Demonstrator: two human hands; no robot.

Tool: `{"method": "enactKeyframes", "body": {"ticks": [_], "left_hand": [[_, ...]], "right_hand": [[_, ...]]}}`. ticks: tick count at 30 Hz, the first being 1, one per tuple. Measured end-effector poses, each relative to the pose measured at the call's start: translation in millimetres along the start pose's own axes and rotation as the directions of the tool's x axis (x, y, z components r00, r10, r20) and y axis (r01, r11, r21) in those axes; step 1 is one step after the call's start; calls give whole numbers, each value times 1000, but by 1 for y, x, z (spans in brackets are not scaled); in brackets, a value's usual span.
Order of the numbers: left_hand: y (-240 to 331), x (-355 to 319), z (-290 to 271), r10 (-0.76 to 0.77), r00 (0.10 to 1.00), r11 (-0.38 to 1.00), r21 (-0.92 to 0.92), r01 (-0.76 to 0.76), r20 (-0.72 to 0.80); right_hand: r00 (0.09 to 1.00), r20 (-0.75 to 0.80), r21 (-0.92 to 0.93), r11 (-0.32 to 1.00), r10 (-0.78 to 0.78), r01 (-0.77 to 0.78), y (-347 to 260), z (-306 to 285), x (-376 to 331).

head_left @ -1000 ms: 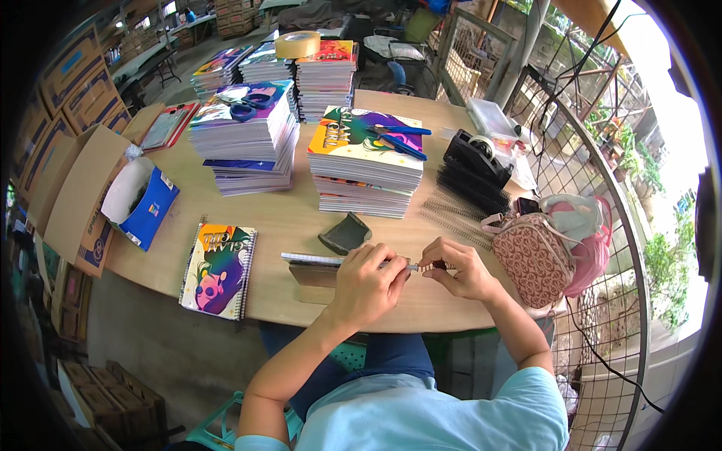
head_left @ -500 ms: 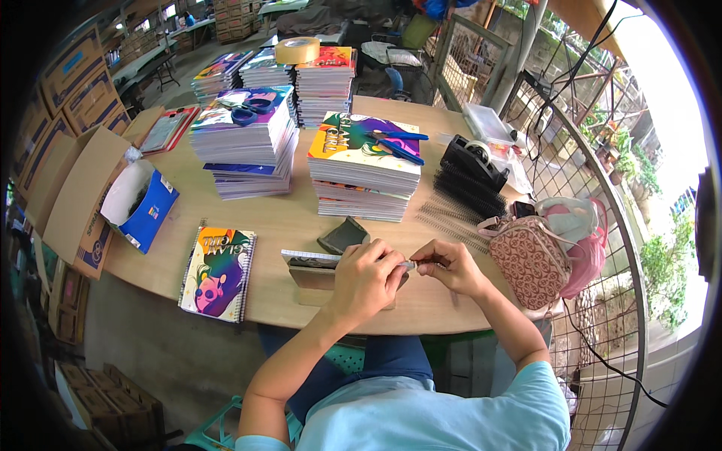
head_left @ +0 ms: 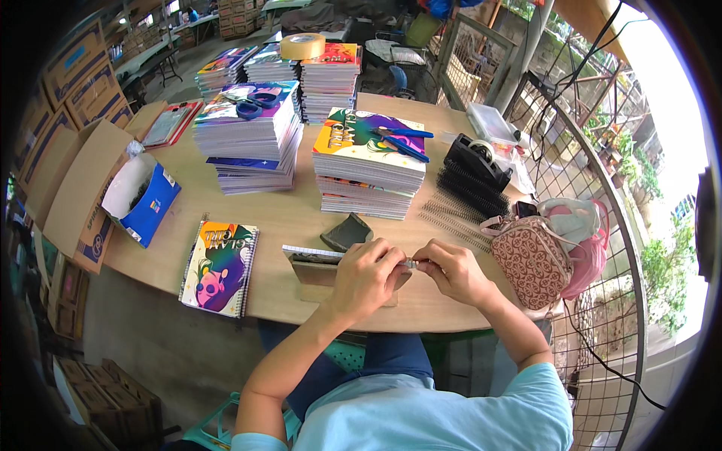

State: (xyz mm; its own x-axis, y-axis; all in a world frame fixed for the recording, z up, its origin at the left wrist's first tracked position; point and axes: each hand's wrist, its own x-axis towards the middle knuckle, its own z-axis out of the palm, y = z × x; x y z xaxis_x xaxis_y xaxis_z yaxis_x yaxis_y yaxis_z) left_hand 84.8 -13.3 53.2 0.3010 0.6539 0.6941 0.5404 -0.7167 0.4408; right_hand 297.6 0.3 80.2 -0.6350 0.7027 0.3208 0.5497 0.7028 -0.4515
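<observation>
A wooden table [head_left: 282, 222] with tall stacks of notebooks [head_left: 368, 184]; a person [head_left: 421, 413] sits close to its near edge.
From here I see a notebook [head_left: 310, 253] standing on edge against a wooden stand [head_left: 316, 275]; the left hand [head_left: 367, 276] covers its right part, thumb and finger drawn together; the right hand [head_left: 451, 272] pinches just beside, at a silvery bit [head_left: 411, 264] too small to identify; a slipping pinch could bend or drop it; uneven pressure might tip the notebook.
</observation>
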Motion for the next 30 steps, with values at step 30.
{"method": "enactKeyframes", "body": {"ticks": [30], "left_hand": [[4, 8, -20, 65, 993, 990, 129, -51, -103]], "right_hand": [[939, 321, 403, 879, 123, -253, 67, -18, 55]]}}
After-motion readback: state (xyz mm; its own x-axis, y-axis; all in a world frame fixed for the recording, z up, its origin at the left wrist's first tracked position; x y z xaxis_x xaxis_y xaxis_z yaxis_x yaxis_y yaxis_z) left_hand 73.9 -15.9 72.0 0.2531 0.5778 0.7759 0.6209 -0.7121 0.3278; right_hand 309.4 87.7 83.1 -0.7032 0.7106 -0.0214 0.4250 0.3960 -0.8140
